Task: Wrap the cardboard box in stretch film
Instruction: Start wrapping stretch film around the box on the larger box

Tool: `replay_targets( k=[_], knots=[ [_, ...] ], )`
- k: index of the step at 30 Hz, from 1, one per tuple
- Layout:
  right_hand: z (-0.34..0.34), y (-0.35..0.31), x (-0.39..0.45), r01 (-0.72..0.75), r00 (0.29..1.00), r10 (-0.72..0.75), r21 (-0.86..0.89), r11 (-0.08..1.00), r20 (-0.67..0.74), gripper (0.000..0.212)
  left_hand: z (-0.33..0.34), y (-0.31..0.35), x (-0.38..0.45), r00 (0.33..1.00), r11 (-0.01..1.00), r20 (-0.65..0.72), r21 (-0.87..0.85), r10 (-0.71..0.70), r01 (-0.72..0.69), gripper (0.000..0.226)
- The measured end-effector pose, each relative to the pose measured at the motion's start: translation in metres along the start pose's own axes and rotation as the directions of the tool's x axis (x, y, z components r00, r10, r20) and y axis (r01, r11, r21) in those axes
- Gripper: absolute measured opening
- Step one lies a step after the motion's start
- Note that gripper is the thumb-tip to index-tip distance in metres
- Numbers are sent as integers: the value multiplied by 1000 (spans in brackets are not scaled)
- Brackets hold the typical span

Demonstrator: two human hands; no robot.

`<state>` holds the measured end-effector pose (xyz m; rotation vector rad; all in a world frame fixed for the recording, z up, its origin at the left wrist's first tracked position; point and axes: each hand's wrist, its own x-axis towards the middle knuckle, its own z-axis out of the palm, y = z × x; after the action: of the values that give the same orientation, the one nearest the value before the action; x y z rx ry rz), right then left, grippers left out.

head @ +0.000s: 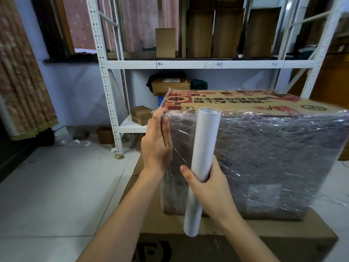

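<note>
Left hand [156,142] flat on film-wrapped cardboard box [264,148], right hand [205,184] gripping film roll [202,167] — fingertips hidden.

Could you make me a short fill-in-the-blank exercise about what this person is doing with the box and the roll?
1. The right hand grips the ____ of stretch film.
2. The left hand presses film against the box's ____ corner edge.
3. The cardboard box stands on another, flatter ____.
4. Behind it stands a white metal ____.

Missing words: roll; left; box; shelf
</note>
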<state>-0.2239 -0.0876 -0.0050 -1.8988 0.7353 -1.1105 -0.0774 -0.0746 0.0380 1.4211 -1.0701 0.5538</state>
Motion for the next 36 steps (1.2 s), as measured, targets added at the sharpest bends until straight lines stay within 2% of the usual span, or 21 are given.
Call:
replay_targets(
  k=[5, 7, 12, 17, 23, 27, 30, 32, 34, 36],
  knots=[
    [-10, -5, 10, 63, 988, -83, -153, 986, -128, 44, 2, -1, 12, 996, 996, -53, 69, 67, -64, 25],
    [-15, -11, 16, 84, 986, -107, -167, 982, -131, 41, 1, 3, 26, 996, 996, -67, 82, 51, -45, 28],
    [-25, -32, 35, 153, 986, -159, -112, 982, -49, 37, -2, 9, 60, 997, 991, -47, 122, 53, -47, 31],
    [-30, -43, 53, 108, 994, -109, 25, 994, 22, 35, -2, 7, 84, 1000, 988, -14, 152, -15, 17, 36],
    [-32, -44, 66, 142, 985, -146, -53, 988, -92, 30, 4, 3, 102, 999, 986, 34, 167, -31, 25, 40],
    [-29, -42, 83, 108, 978, -123, -99, 989, -167, 38, 12, -1, 118, 998, 985, 51, 169, -34, 25, 42],
    [-26, -47, 94, 77, 982, -93, -99, 992, -163, 42, 19, -5, 129, 987, 969, 88, 220, -133, 111, 49],
    [-26, -53, 98, 12, 993, -21, -79, 997, -118, 37, 21, -2, 134, 965, 950, 118, 238, -234, 201, 54],
    [-30, -58, 102, -78, 996, 75, -47, 996, -56, 27, 22, 1, 140, 935, 931, 136, 213, -329, 297, 56],
    [-39, -65, 109, -147, 989, 148, -92, 985, 5, 24, 23, 3, 148, 879, 893, 184, 191, -440, 407, 57]
  ],
)
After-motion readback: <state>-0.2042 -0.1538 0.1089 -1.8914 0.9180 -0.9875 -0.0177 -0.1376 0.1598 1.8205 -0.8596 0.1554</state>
